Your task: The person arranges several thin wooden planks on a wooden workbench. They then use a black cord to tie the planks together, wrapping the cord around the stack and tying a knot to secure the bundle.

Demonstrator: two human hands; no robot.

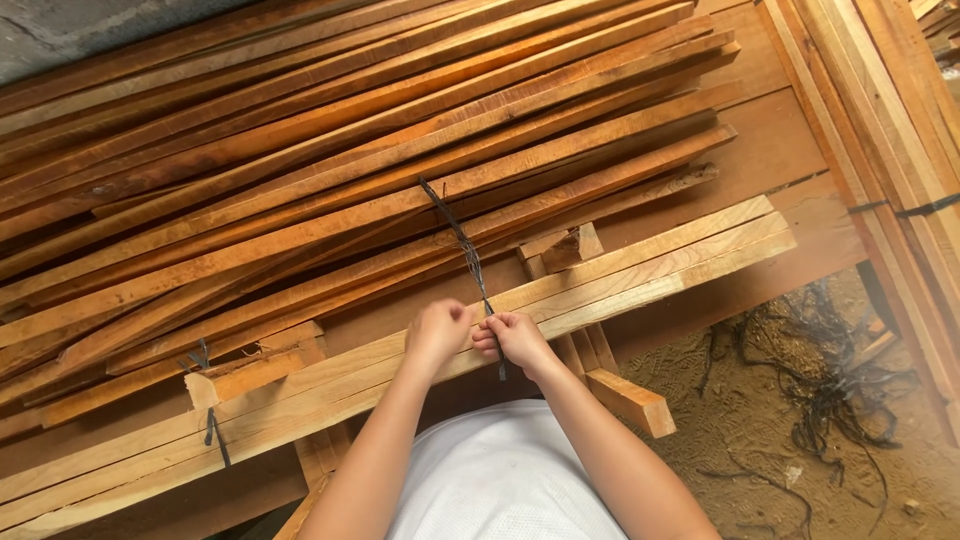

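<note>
The left hand (437,333) was closed into a fist, fingers curled together over the near edge of the pale, long, square-cut wooden slat bundle (640,268). The right hand (512,338) sat just beside it at 3 o'clock, fingers pinched on the thin, dark, twisted wire tie (462,243). Whether the left fingers also gripped the wire could not be determined.

The wire tie ran from the right hand toward 11 o'clock, rising across the pale bundle and over the stack of long reddish-brown wooden slats (330,150) behind it. A short tail of wire hung below the right hand toward 6 o'clock.

A second dark wire tie (211,425) wrapped the pale bundle well to the left, at 9 o'clock from the hands. A loose tangle of dark wire scraps (835,390) lay on the sandy ground (740,430) at 3 o'clock, well apart from the hands.
</note>
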